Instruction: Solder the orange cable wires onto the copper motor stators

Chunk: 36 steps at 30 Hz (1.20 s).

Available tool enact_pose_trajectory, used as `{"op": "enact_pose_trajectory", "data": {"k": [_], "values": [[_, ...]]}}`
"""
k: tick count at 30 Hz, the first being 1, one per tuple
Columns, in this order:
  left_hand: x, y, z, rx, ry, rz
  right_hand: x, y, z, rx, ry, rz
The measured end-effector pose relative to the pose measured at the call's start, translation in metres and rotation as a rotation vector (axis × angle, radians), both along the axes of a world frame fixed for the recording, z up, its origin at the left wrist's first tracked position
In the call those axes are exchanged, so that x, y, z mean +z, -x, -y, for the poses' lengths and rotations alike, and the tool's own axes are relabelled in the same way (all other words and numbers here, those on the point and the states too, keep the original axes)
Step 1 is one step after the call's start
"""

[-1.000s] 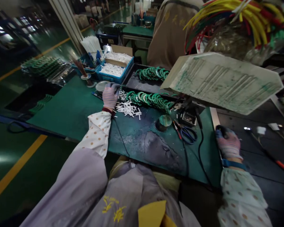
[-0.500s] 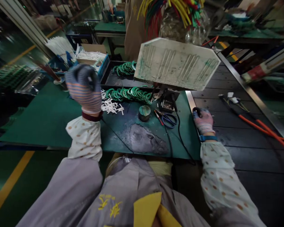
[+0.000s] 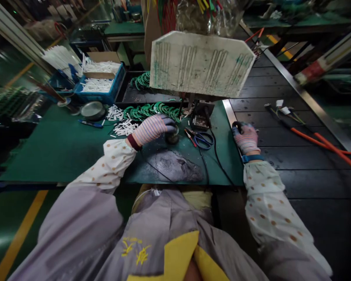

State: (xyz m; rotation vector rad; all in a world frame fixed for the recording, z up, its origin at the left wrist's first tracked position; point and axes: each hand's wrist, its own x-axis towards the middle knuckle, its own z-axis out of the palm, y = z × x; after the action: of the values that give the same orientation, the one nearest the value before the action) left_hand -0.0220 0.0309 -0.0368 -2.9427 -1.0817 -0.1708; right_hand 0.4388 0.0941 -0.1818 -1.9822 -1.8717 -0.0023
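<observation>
Left hand (image 3: 155, 128): fingers bent over a tin (image 3: 172, 138); grip could not be told. Right hand (image 3: 246, 138): fingers curled at a metal rail (image 3: 229, 111), probably for support; hold was unclear.

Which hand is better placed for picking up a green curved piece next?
Probably the left hand: it is just in front of the green curved pieces, though it may be holding the round block. The right hand is farther off, at the metal rail.
</observation>
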Motion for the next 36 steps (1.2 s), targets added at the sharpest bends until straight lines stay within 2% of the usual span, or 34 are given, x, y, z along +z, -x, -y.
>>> {"op": "enact_pose_trajectory", "data": {"k": [4, 8, 11, 15, 17, 19, 21, 23, 25, 28, 31, 33, 36], "values": [[0.0, 0.004, 0.003, -0.064, -0.004, -0.03, -0.001, 0.0, 0.0, -0.003, 0.012, 0.008], [-0.015, 0.001, 0.021, -0.128, -0.115, -0.05, -0.006, -0.004, 0.0, -0.017, -0.018, -0.013], [-0.027, 0.003, 0.044, -0.172, -0.196, 0.013, -0.008, -0.007, 0.001, 0.018, -0.035, -0.033], [-0.035, 0.032, 0.077, -0.209, -0.274, 0.069, -0.005, -0.004, 0.002, 0.021, -0.028, -0.029], [-0.034, 0.058, 0.082, -0.077, -0.232, 0.073, -0.003, -0.002, 0.002, 0.006, -0.025, -0.031], [-0.028, 0.084, 0.071, 0.161, -0.192, 0.087, -0.001, 0.001, 0.001, -0.004, -0.017, -0.038], [-0.019, 0.105, 0.046, 0.37, -0.225, 0.117, 0.002, 0.003, 0.0, -0.006, -0.013, -0.055], [-0.008, 0.116, 0.013, 0.504, -0.271, 0.147, 0.005, 0.005, 0.0, -0.008, -0.012, -0.082], [0.001, 0.116, -0.023, 0.581, -0.256, 0.149, 0.007, 0.007, 0.001, -0.014, -0.011, -0.107], [0.005, 0.1, -0.069, 0.581, -0.164, 0.088, 0.011, 0.01, 0.005, -0.019, -0.014, -0.128], [0.001, 0.084, -0.097, 0.541, -0.09, 0.036, 0.016, 0.014, 0.009, -0.026, -0.01, -0.146], [-0.001, 0.081, -0.104, 0.509, -0.093, 0.049, 0.02, 0.018, 0.01, -0.04, -0.002, -0.153], [0.006, 0.089, -0.096, 0.427, -0.144, 0.102, 0.028, 0.026, 0.01, -0.074, 0.024, -0.157]]}}
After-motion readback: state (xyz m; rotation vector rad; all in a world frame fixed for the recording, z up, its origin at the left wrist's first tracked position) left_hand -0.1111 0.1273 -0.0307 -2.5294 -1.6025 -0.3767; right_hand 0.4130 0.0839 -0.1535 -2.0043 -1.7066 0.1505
